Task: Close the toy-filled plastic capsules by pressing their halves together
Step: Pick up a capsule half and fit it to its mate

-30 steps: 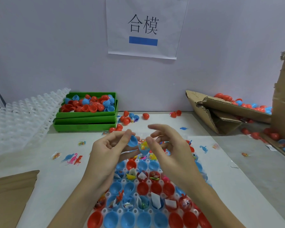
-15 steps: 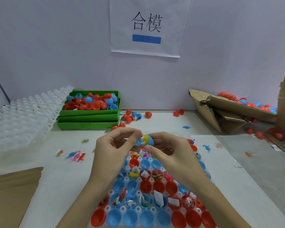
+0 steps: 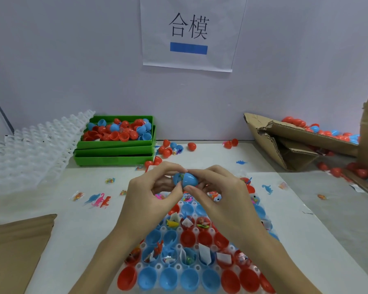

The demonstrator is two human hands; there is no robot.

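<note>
A blue capsule (image 3: 186,179) is held in the air between both hands, its two halves meeting with a small toy visible at the seam. My left hand (image 3: 151,200) pinches its left half with thumb and fingertips. My right hand (image 3: 219,198) pinches the right half the same way. Below the hands lies a white tray (image 3: 179,267) holding several red and blue capsule halves, some with toys and paper slips inside.
Stacked green bins (image 3: 115,149) of red and blue halves stand at the back left beside white empty trays (image 3: 30,151). Loose capsules and small toy dinosaurs (image 3: 98,200) lie scattered on the table. Torn cardboard (image 3: 285,143) with more capsules sits at the right; a cardboard sheet (image 3: 15,251) lies front left.
The hands came together: the blue half in my left hand and the toy-filled half in my right were apart, and now they are joined between the fingertips.
</note>
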